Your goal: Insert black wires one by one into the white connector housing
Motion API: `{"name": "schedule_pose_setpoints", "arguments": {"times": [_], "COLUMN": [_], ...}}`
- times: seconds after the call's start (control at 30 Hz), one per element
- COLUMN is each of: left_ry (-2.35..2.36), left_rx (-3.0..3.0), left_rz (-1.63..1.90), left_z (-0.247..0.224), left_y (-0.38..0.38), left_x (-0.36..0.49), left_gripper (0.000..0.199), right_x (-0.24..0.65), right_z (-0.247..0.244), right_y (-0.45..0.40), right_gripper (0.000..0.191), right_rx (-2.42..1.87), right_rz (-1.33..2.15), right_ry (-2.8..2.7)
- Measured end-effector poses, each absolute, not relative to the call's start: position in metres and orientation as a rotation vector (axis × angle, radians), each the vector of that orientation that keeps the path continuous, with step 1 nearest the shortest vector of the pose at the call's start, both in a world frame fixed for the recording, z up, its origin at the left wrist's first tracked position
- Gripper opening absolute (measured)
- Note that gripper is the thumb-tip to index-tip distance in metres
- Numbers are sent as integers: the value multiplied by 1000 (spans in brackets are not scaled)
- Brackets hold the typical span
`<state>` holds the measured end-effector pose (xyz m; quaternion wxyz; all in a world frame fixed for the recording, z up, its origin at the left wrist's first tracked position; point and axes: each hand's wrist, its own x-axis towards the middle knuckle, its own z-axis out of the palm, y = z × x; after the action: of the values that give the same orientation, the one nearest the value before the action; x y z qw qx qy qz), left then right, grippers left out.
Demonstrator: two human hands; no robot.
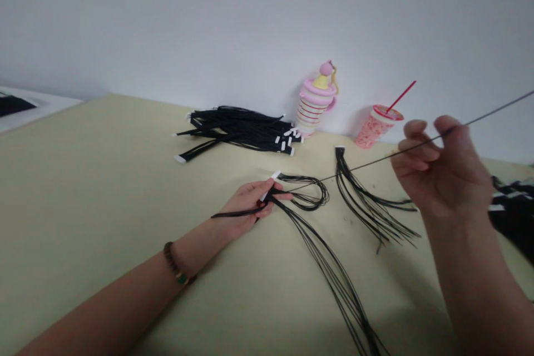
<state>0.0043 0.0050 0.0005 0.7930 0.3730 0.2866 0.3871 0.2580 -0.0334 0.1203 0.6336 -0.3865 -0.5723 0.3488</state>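
Left hand (248, 203): we see fingers closed on the plug (266, 192) of a wire bundle (354, 288), above the table (125, 189);
Right hand (444, 169): half-curled; one straight strand (375, 160) crosses its thumb; we cannot tell how firmly it is pinched;
Wires: likely light, springy, slippery; we'd hold the plug, sparing the joints;
Mug (311, 114), cup (375, 128): we can read no writing.

Single view, from person's head. Camera sits above near side of table (104, 206), faces forward and down, across table to wall (167, 28) behind it. Left hand (241, 199) and right hand (453, 175) close, over table.
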Motion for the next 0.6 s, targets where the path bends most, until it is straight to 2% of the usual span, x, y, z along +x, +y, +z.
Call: {"name": "schedule_pose_setpoints", "arguments": {"times": [0.07,0.13,0.27,0.4,0.6], "left_ry": [622,628,665,655,652], "left_rx": [808,799,713,669,661], "left_rz": [815,779,686,624,625], "left_z": [0,-2,-5,-2,-2], "left_y": [5,5,7,5,4], "left_x": [5,5,5,5,5], "left_gripper": [21,23,23,23,22], "right_x": [253,243,211,187,186], "right_z": [114,99,53,24,14], "right_y": [-30,-28,-30,-34,-34], "right_gripper": [5,8,18,21,22], "right_rx": [-763,-800,-1198,-1178,-1169], "right_rz": [919,931,773,426,459], "right_ry": [-1153,-1149,-1587,-2040,-2067]}}
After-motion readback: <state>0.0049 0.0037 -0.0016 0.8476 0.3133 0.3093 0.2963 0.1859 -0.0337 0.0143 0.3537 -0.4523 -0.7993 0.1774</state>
